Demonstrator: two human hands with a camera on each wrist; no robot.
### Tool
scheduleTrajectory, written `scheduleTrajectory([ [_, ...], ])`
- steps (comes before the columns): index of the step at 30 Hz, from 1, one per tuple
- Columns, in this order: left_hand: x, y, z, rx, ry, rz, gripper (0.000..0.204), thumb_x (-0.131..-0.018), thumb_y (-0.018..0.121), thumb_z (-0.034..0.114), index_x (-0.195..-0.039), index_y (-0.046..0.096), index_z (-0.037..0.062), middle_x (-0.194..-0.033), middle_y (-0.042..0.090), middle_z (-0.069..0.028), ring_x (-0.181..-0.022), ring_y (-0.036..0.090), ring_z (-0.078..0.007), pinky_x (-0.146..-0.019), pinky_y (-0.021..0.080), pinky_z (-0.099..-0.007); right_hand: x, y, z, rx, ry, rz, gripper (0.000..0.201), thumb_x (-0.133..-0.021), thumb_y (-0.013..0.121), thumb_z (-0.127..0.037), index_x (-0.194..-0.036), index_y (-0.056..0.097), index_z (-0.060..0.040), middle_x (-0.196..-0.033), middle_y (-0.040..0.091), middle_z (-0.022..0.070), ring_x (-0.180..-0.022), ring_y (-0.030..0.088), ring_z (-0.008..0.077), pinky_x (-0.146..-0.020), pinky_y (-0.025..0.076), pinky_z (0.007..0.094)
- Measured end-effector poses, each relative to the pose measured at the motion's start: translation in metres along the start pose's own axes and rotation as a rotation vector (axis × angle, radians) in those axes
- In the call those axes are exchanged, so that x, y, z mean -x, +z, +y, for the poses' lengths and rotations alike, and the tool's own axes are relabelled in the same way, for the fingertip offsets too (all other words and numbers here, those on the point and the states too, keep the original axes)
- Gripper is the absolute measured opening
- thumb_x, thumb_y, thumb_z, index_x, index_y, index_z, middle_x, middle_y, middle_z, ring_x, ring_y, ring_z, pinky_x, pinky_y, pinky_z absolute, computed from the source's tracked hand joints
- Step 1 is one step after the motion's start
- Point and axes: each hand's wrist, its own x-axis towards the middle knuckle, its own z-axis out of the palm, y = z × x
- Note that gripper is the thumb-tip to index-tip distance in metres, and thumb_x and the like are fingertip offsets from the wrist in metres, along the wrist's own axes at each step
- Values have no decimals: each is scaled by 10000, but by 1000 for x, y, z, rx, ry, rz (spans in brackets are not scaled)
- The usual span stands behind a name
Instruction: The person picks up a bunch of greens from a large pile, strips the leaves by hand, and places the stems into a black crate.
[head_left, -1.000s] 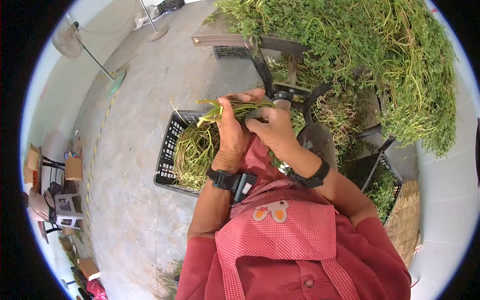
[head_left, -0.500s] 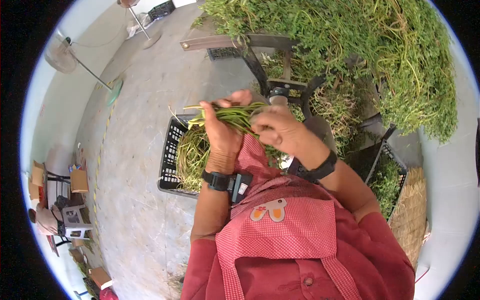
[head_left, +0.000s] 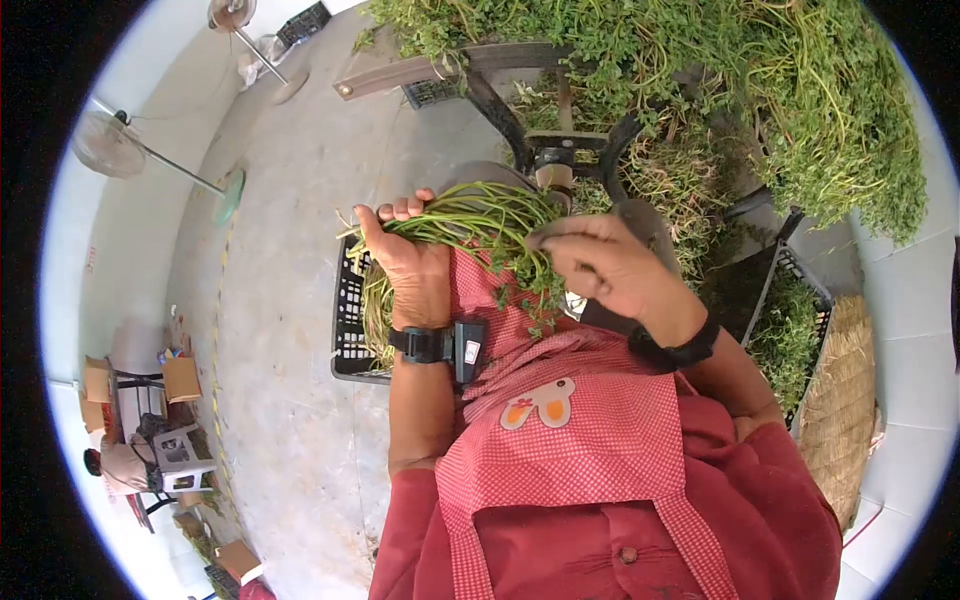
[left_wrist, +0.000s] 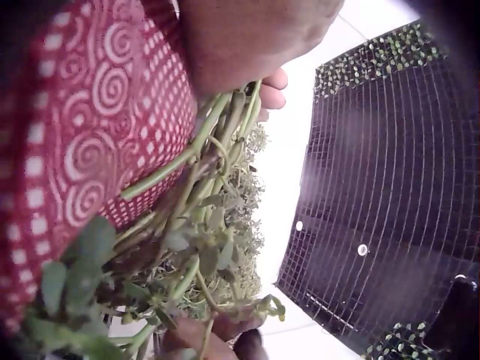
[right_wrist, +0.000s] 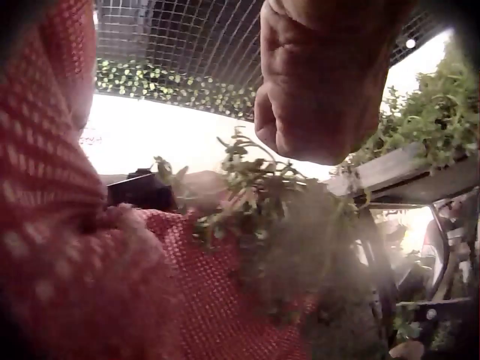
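Observation:
My left hand (head_left: 405,250) grips a bunch of long green stems (head_left: 480,212) near their cut ends, thumb up, palm beneath. The stems arch rightward, and their leafy ends (head_left: 535,285) droop over the red checked apron (head_left: 500,330). At that leafy side is my right hand (head_left: 612,265), its fingers curled and the index fingertip and thumb area at the stems. In the left wrist view its dark-tipped fingers (left_wrist: 202,337) show among the leaves, with a thin stem passing across them. The right wrist view shows that hand (right_wrist: 322,90) curled just above blurred leaves (right_wrist: 277,202).
A black crate (head_left: 350,340) of cut stems stands beside my left forearm. Ahead right, a table (head_left: 480,62) bears a large heap of leafy greens (head_left: 640,70). Another crate (head_left: 795,300) with greens and a straw mat (head_left: 835,400) lie right. Standing fans (head_left: 160,155) are at far left.
My left hand has shifted left with the bunch, and my right hand has drawn to the right. More of the stems' length and their leafy ends now show between the hands.

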Motion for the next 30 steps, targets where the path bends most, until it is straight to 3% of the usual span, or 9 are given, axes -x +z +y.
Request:
scheduleTrajectory([
  [1,1,1,-1,0,14,15,504,-945,353,448,-589,450,104,-502,426,-34,-530,440,-188,-744,454,-373,0,12,2,47,40,35,195,-884,551,-123,-1009,615,12,-548,393,-82,-403,278,8,-368,182,184],
  [5,3,2,-1,-12,-2,-26,502,-940,380,442,-571,445,107,-507,430,-34,-528,433,-188,-725,452,-370,-12,21,17,432,-44,294,228,-900,553,-185,-971,630,17,-541,359,-99,-431,264,-1,-378,180,196],
  [8,11,9,-2,-63,-28,-98,492,-928,423,439,-564,447,110,-518,447,-35,-538,436,-189,-726,442,-370,-20,17,24,383,6,392,244,-840,618,-219,-777,653,13,-566,468,-41,-447,346,39,-380,214,232],
  [11,14,15,-4,-144,9,-191,472,-910,463,443,-576,460,110,-541,475,-35,-567,455,-189,-774,419,-375,-46,14,38,360,-211,432,249,-811,652,-239,-763,634,4,-557,461,-38,-421,332,40,-364,204,243],
  [14,18,20,-6,-153,54,-159,448,-910,456,456,-624,460,112,-549,447,-31,-545,431,-188,-741,426,-398,-41,17,30,232,-85,464,249,-784,676,-240,-802,632,4,-556,472,-33,-406,340,41,-352,214,240],
  [21,15,15,-8,-98,-11,-220,458,-928,429,426,-595,421,111,-518,369,-15,-521,374,-168,-694,411,-347,-28,17,22,56,-14,447,166,-773,650,-179,-770,605,-19,-540,442,-38,-400,341,45,-350,226,230],
  [23,20,23,-11,-139,-23,-285,457,-935,414,409,-579,372,125,-513,302,2,-513,324,-152,-660,388,-322,-25,29,15,98,-157,441,144,-770,646,-164,-704,562,-68,-524,420,-44,-388,321,42,-344,209,234],
  [27,29,29,-19,-208,-2,-288,461,-937,411,375,-550,325,138,-495,266,9,-487,276,-143,-610,362,-319,-35,-2,32,96,-98,440,185,-777,645,-144,-655,510,-110,-513,411,-53,-371,317,45,-341,214,226],
  [30,16,18,-7,9,-104,-395,442,-929,404,288,-535,259,152,-479,227,15,-459,213,-133,-543,318,-297,-34,-13,29,-244,-28,305,187,-817,591,-127,-670,477,-147,-507,385,-66,-354,300,43,-325,199,217],
])
